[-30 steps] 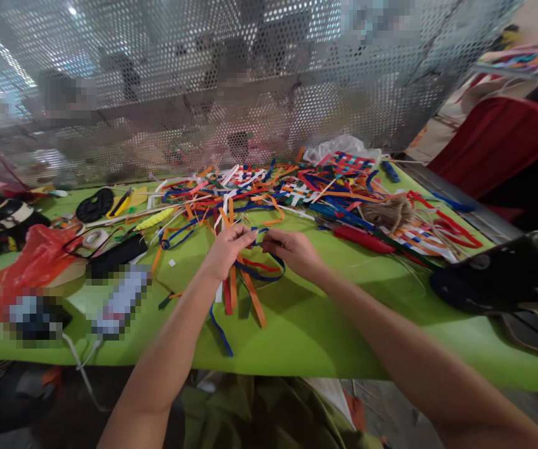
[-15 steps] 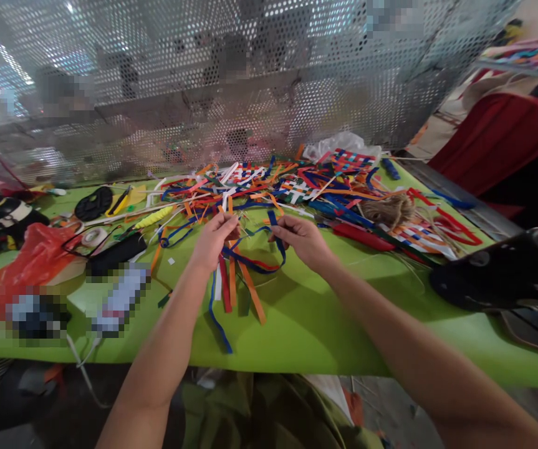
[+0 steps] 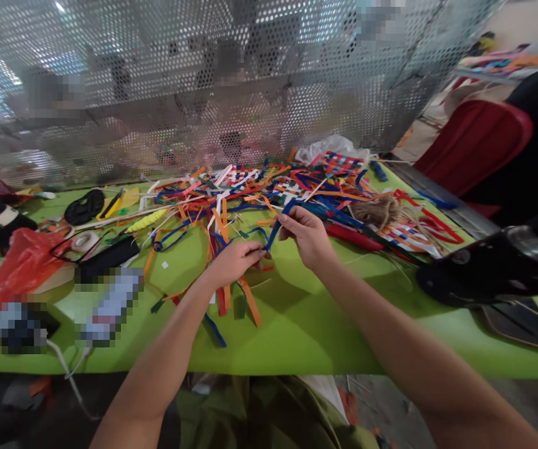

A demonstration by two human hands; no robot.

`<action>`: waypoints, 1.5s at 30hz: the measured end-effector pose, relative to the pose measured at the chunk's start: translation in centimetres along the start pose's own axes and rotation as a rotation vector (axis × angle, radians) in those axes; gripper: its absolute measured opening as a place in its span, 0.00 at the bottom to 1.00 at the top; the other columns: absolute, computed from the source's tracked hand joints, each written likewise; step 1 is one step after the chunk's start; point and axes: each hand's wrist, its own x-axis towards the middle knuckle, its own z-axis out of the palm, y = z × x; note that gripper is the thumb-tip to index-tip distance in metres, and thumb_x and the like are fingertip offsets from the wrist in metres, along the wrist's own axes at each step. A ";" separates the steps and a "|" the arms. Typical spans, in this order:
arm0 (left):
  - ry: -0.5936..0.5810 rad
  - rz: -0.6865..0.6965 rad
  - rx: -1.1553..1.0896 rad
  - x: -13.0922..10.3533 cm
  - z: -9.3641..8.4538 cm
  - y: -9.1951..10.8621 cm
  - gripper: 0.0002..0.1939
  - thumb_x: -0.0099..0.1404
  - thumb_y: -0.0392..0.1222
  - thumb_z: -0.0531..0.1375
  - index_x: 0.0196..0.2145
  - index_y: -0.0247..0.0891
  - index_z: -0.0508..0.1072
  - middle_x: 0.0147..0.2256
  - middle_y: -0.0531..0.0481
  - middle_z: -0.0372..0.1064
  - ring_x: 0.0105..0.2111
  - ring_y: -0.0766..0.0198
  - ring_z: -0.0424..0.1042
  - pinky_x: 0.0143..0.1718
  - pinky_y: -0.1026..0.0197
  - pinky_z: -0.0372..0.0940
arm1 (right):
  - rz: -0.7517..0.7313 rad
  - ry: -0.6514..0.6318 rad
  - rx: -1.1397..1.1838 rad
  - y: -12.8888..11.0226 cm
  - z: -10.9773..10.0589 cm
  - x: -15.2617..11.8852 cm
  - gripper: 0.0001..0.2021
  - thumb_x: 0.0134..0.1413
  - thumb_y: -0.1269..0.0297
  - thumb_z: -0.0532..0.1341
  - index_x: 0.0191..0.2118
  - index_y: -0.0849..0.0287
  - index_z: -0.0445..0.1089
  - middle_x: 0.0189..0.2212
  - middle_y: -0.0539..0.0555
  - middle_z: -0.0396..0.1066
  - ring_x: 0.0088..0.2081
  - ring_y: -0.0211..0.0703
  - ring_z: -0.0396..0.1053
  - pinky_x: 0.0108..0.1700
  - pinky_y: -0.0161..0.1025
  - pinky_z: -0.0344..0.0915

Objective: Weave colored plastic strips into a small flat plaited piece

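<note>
A blue strip runs taut and slanting between my two hands. My right hand pinches its upper part, thumb against fingers. Lower down and to the left, my left hand is closed on the same strip near its other end. Beneath my left hand lie crossed strips: an orange strip, a red strip and a blue strip end stick out toward me. Where these strips cross is partly hidden by my left hand.
Behind my hands spreads a heap of coloured strips with woven pieces. A twine bundle and a black cylinder stand right. Leftward lie a red plastic bag, a cutter knife and a black case. A perforated metal screen rises behind.
My left hand has moved right and down from the crossed strips onto the blue strip by my right hand. The strip's hanging loop is now drawn straight between them.
</note>
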 end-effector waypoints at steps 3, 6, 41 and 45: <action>0.054 -0.033 0.100 -0.3 -0.9 0.0 0.14 0.71 0.47 0.54 0.35 0.39 0.75 0.28 0.52 0.73 0.33 0.61 0.72 0.40 0.61 0.63 | -0.001 0.100 0.049 0.0 -0.8 0.7 0.15 0.44 0.51 0.73 0.29 0.56 0.71 0.23 0.46 0.69 0.21 0.32 0.62 0.25 0.34 0.62; 0.125 -0.046 0.195 -0.4 -1.8 -0.1 0.13 0.70 0.46 0.53 0.35 0.40 0.76 0.25 0.54 0.69 0.29 0.63 0.69 0.35 0.62 0.60 | 0.001 0.123 0.081 -0.2 -1.4 1.1 0.15 0.44 0.51 0.72 0.29 0.55 0.71 0.25 0.47 0.70 0.21 0.31 0.62 0.25 0.34 0.63; 0.453 0.030 0.286 0.2 -0.8 -0.4 0.16 0.64 0.32 0.56 0.41 0.47 0.81 0.28 0.52 0.76 0.33 0.56 0.74 0.39 0.60 0.63 | 0.115 -0.152 -0.078 0.7 1.1 -0.8 0.18 0.39 0.47 0.73 0.26 0.57 0.73 0.22 0.49 0.72 0.24 0.37 0.65 0.30 0.37 0.63; 0.422 0.028 0.273 0.1 -1.4 -0.6 0.13 0.68 0.39 0.56 0.43 0.48 0.81 0.25 0.53 0.75 0.28 0.59 0.72 0.36 0.62 0.62 | 0.053 -0.032 -0.076 0.3 0.4 -0.3 0.18 0.39 0.48 0.73 0.27 0.56 0.72 0.23 0.49 0.72 0.25 0.37 0.65 0.30 0.38 0.63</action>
